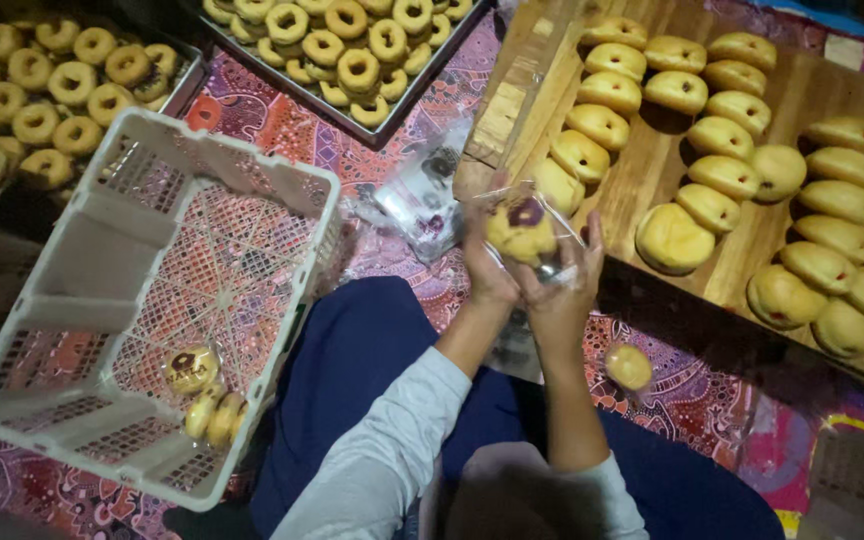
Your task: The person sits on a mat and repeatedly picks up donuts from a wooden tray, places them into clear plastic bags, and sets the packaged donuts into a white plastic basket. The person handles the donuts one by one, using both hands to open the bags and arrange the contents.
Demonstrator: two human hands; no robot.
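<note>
Both hands, left hand [489, 262] and right hand [564, 285], close around a filled bun [520, 230] in thin clear wrap [552, 215] (held mid-air, near the centre). Farther right, buns crowd the wooden board [652, 160]; a loose grip could tear the wrap or drop the bun.

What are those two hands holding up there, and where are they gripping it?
A round filled bun in a clear plastic wrapper. The left hand and right hand grip its lower edge from either side.
</note>
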